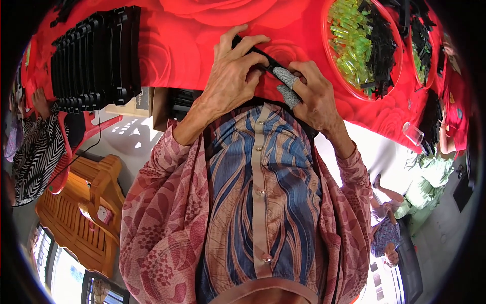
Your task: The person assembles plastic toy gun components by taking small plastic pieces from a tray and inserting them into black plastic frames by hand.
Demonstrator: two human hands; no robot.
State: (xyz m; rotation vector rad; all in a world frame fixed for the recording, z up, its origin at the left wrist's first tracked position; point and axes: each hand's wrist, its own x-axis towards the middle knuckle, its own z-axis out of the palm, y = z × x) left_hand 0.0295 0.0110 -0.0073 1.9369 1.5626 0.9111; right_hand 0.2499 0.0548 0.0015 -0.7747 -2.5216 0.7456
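Note:
Over the near edge of the red rose-print table cover point(172, 66), both my hands are on a slim black plastic strip point(271, 62). My left hand point(230, 71) is bent over its left part, thumb and fingers pinching it. From the right, my right hand point(316, 96) grips the other end, its thumb and forefinger wrapped in grey finger covers point(287, 86). My fingers hide much of the strip. Left of my hands lies a neat row of long black plastic strips point(96, 61) with clip-like ends.
A round red tray point(399, 63) at the right holds yellow-green clear pieces point(349, 45) and small black pieces point(379, 55). Beyond it are a second tray and a clear cup point(412, 133). People sit at both sides. A wooden bench point(76, 213) stands at lower left.

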